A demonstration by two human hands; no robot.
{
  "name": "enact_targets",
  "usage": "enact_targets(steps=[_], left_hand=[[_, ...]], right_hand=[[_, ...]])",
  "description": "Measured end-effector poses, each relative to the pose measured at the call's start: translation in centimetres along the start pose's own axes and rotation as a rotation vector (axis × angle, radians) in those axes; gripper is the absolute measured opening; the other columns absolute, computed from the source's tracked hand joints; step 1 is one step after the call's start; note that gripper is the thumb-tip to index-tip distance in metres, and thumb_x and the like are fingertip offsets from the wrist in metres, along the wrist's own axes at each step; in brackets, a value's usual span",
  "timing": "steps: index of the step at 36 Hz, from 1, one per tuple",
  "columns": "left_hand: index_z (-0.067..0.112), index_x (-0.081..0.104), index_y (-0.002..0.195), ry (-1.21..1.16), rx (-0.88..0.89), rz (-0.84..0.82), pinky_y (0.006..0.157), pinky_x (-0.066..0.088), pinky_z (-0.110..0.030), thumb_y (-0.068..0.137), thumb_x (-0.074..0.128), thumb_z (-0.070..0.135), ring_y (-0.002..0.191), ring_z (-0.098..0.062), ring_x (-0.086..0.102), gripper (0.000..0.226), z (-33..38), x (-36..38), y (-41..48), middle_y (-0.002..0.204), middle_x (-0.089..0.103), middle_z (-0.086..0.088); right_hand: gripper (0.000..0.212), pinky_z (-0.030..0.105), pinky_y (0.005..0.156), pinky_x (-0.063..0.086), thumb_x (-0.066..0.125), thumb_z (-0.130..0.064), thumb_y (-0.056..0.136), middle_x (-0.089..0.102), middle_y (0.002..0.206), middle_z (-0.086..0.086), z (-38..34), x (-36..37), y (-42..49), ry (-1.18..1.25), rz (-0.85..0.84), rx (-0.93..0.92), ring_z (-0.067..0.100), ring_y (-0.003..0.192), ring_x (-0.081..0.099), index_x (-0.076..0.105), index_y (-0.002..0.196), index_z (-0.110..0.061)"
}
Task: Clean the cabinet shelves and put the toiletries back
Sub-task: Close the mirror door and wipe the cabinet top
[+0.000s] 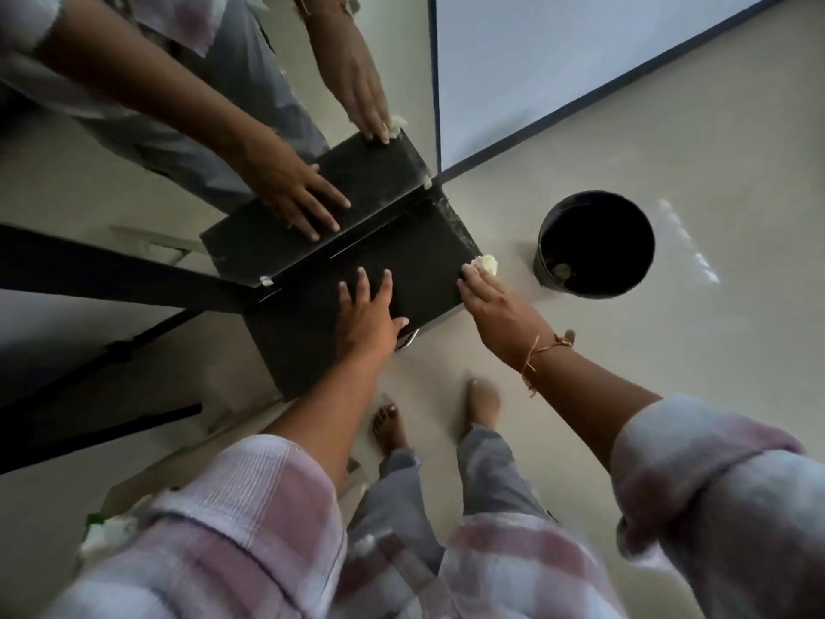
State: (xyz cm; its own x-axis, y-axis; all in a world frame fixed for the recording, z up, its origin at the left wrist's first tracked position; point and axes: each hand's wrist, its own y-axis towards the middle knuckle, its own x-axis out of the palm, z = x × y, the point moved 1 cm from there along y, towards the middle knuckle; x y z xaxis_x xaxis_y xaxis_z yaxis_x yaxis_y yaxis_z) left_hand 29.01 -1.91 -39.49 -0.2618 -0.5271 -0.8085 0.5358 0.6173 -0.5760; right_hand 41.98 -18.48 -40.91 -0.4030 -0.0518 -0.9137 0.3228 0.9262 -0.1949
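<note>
- The top of the black cabinet (415,256) was being wiped. It was set right against a mirror (134,180).
- The left hand (370,306) was laid flat on the cabinet top. Its fingers were straight and spread, and nothing was held.
- The right hand (495,301) was pressed on a small pale cloth (486,263) at the right edge of the top. Its fingers were stretched out over the cloth, not curled round it.
- A black bin (596,243) was seen on the floor (647,417), near the cabinet on the right.
- The shelves were hidden under the top, and no toiletries could be seen.
- The cleaning step was judged to be in hand, with the putting back not yet begun.
- Next, the cloth would likely need to be pushed across the top, and the left hand lifted out of its way.
</note>
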Motion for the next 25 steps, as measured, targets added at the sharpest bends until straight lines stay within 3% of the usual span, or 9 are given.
enact_targets(steps=[3,6,9,12,15,25], left_hand=[[0.039,0.006,0.152,0.018,-0.014,0.027,0.116,0.021,-0.048,0.091,0.059,0.043,0.148,-0.034,-0.005,0.081,-0.1,0.4,0.1,0.162,-0.004,0.0],[0.039,0.013,0.151,-0.022,-0.026,0.048,0.118,0.019,-0.047,0.089,0.064,0.038,0.148,-0.032,-0.004,0.08,-0.1,0.5,0.3,0.162,0.001,0.001],[0.038,0.02,0.15,-0.06,-0.046,0.059,0.118,0.02,-0.047,0.085,0.07,0.033,0.148,-0.032,-0.001,0.083,0.2,0.3,0.8,0.162,0.005,0.0],[0.037,0.023,0.149,-0.058,-0.052,0.058,0.117,0.023,-0.049,0.082,0.073,0.032,0.148,-0.033,0.0,0.084,0.4,0.2,1.0,0.162,0.007,-0.001],[0.035,0.027,0.148,-0.072,-0.044,0.069,0.117,0.024,-0.048,0.08,0.075,0.031,0.148,-0.034,0.001,0.083,0.3,0.1,1.1,0.161,0.01,-0.003],[0.034,0.032,0.146,-0.124,-0.038,0.063,0.117,0.025,-0.051,0.081,0.075,0.025,0.148,-0.033,-0.001,0.079,0.4,-0.2,0.7,0.161,0.01,-0.002]], right_hand=[[0.061,0.046,0.118,0.024,0.025,0.002,0.085,0.027,0.155,0.021,0.8,-0.6,0.8,-0.019,-0.024,-0.046,0.035,0.146,0.02,0.035,0.145,0.002],[0.056,0.038,0.12,0.015,0.038,0.003,0.092,0.023,0.158,0.016,1.6,-1.8,3.4,0.009,-0.024,-0.072,0.03,0.148,0.016,0.033,0.148,-0.003],[0.053,0.038,0.118,0.028,0.043,-0.004,0.097,0.023,0.159,0.006,2.4,-3.2,7.5,0.063,-0.046,-0.042,0.024,0.145,0.026,0.035,0.148,-0.01],[0.049,0.038,0.11,0.041,0.046,-0.004,0.095,0.039,0.152,0.0,2.8,-4.0,11.0,0.119,0.029,0.026,0.025,0.129,0.051,0.047,0.142,-0.016],[0.039,0.037,0.1,0.048,0.056,-0.006,0.091,0.058,0.136,0.004,3.1,-4.2,13.1,0.122,0.152,0.04,0.027,0.116,0.061,0.062,0.128,-0.017],[0.025,0.037,0.085,0.053,0.064,0.001,0.083,0.07,0.109,0.011,2.2,-2.8,7.2,0.103,0.211,0.038,0.032,0.092,0.066,0.072,0.105,-0.008]])
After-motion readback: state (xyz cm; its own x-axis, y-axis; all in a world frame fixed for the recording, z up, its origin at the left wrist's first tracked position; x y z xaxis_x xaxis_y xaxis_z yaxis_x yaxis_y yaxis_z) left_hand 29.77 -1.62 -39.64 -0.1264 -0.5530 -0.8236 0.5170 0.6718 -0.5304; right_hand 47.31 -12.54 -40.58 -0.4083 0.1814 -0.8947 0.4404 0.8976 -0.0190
